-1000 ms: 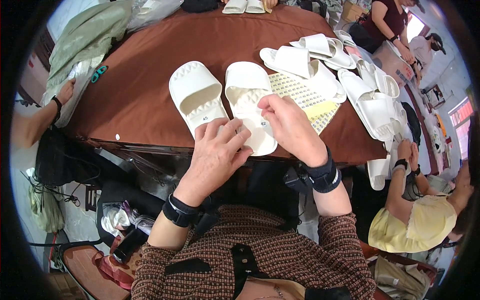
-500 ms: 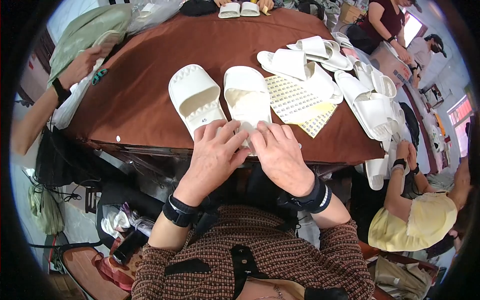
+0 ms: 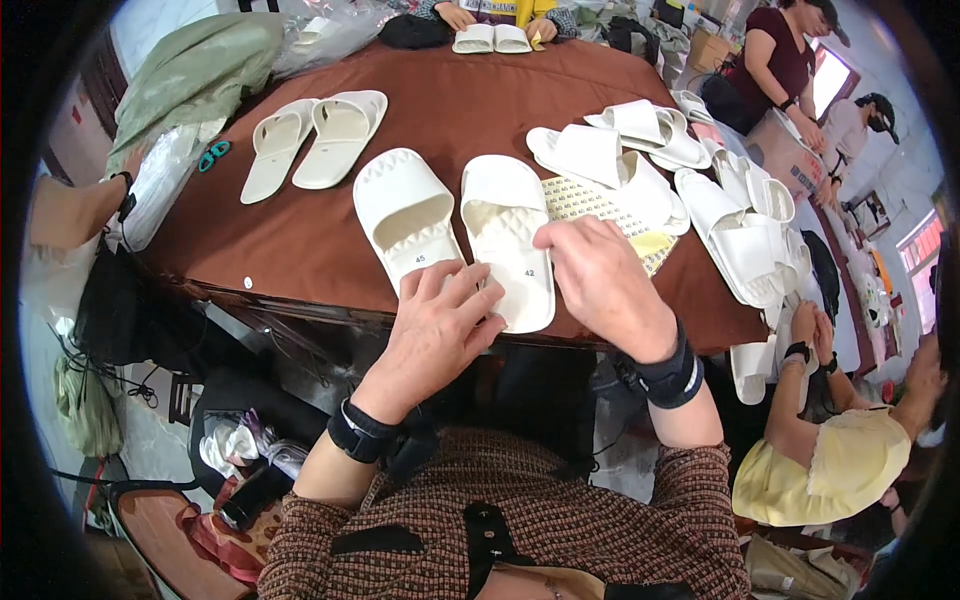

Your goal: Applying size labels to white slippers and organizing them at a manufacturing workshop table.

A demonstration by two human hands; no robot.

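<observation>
A pair of white open-toed slippers lies side by side before me: the left slipper (image 3: 407, 210) and the right slipper (image 3: 508, 230). Each bears a small printed mark on its insole. My left hand (image 3: 430, 320) lies over the heel of the left slipper, fingers apart and bent, its thumb near the right slipper's heel. My right hand (image 3: 605, 280) is just right of the right slipper, its fingers curled together in a pinch; what they hold, if anything, is hidden. Behind it, partly covered, is a pale yellow sheet of printed stickers (image 3: 577, 203).
Another slipper pair (image 3: 310, 145) lies at the left on the brown tablecloth (image 3: 440, 95). A pile of white slippers (image 3: 735, 240) covers the right side. A teal loop (image 3: 213, 156) and plastic bags (image 3: 165, 185) lie left. Several people are around the table.
My right hand has moved off the right slipper's heel to the right, baring its printed mark. Another slipper pair now lies on the left, where a person's hand has drawn back.
</observation>
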